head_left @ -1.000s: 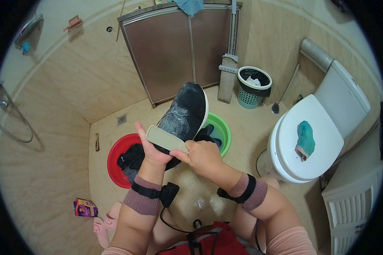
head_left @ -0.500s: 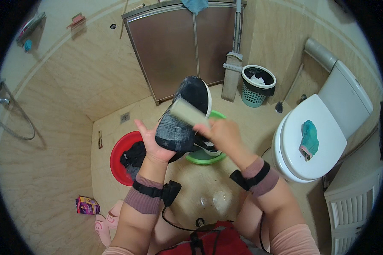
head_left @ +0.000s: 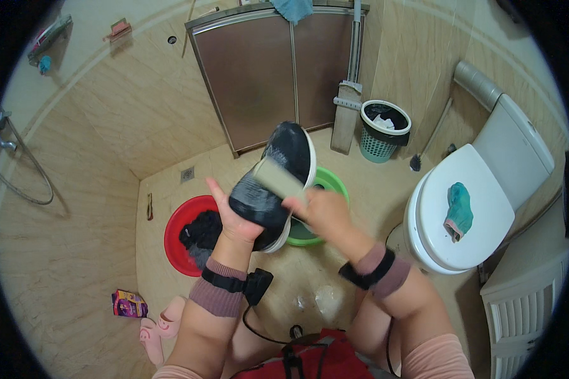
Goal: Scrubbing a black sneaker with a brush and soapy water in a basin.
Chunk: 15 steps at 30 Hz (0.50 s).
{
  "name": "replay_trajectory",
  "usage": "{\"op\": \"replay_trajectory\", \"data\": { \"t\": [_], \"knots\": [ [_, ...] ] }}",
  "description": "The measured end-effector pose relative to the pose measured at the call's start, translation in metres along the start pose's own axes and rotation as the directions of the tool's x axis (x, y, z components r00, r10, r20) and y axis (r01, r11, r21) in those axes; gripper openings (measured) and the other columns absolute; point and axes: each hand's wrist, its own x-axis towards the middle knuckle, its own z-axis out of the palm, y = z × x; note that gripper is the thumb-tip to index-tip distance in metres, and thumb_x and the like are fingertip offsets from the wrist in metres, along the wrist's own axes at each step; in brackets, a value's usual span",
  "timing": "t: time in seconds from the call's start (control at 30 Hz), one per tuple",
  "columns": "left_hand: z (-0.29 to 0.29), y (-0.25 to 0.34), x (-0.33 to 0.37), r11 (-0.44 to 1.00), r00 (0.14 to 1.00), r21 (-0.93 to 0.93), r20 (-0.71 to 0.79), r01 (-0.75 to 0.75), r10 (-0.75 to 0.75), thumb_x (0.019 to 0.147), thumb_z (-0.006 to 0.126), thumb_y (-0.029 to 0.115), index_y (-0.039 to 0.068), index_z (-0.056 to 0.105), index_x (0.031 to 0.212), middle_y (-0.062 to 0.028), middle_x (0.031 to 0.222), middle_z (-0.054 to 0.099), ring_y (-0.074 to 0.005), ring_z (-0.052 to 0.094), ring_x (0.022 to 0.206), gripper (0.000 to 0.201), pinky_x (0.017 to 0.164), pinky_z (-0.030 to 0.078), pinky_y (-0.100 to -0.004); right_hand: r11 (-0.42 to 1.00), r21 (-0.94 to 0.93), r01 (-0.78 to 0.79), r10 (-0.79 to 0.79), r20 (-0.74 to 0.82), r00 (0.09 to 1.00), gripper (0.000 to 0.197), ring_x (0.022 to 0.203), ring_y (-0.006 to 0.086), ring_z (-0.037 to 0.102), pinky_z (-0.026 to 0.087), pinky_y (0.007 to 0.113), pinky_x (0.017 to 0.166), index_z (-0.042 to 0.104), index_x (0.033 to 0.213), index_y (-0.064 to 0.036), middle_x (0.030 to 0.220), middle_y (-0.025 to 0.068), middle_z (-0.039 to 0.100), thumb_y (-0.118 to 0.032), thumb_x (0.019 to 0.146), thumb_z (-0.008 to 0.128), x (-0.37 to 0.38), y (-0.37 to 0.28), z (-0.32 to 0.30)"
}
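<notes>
A dark shoe [head_left: 289,146] with a white sole edge is held up in front of me, with whitish suds on its upper. My left hand [head_left: 239,228] supports it from below and the left side, thumb stretched out and the other fingers mostly hidden behind it. In my right hand [head_left: 325,213] is a pale beige scrubbing brush [head_left: 279,180], gripped by one end and laid across the sudsy upper. The brush and right fingers are slightly blurred. Behind the shoe, a green basin [head_left: 341,186] stands on the floor, partly covered.
A red basin [head_left: 172,235] with dark wet cloth sits at left. Pink slippers [head_left: 150,341] and a purple packet [head_left: 129,304] lie near the left wall. At right are a toilet [head_left: 423,208] with a green cloth item [head_left: 459,205] on its lid, and a waste bin [head_left: 377,146].
The shoe has tilted and dropped slightly, showing more white sole near my left wrist. The brush and right hand have moved a little down; the green basin shows more.
</notes>
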Motion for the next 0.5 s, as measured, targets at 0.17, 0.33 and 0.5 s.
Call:
{"op": "replay_trajectory", "data": {
  "t": [0.17,0.33,0.5],
  "knots": [
    [0.012,0.004,-0.001,0.994,0.985,0.083,-0.155,-0.068,0.08,0.077,0.026,0.088,-0.004,0.048,0.131,-0.0177,0.133,0.054,-0.0346,0.051,0.12,0.109,0.107,0.036,-0.0473,0.993,-0.032,0.116,-0.114,0.062,0.992,0.069,0.06,0.0396,0.061,0.047,0.047,0.057,0.063,0.07,-0.0043,0.064,0.0194,0.061,-0.07,0.083,0.049,-0.015,-0.015,0.009],
    [0.01,-0.006,0.003,0.999,1.0,0.038,0.001,0.003,-0.003,0.077,0.028,0.087,-0.002,0.053,0.127,-0.0165,0.127,0.058,-0.0338,0.055,0.114,0.106,0.104,0.039,-0.0464,0.999,-0.01,-0.043,0.042,-0.072,0.997,0.068,0.06,0.038,0.061,0.048,0.047,0.056,0.062,0.069,-0.0044,0.06,0.0173,0.06,-0.069,0.085,0.046,0.008,0.01,-0.005],
    [0.012,0.0,-0.001,0.998,0.985,0.026,-0.159,-0.058,0.061,0.077,0.029,0.087,-0.004,0.05,0.129,-0.0195,0.132,0.053,-0.0368,0.05,0.121,0.107,0.107,0.036,-0.0489,0.984,-0.062,0.167,-0.162,0.078,0.984,0.068,0.059,0.0344,0.065,0.051,0.046,0.056,0.065,0.069,-0.0049,0.065,0.0177,0.064,-0.068,0.086,0.046,-0.02,-0.026,0.011]
  ]
}}
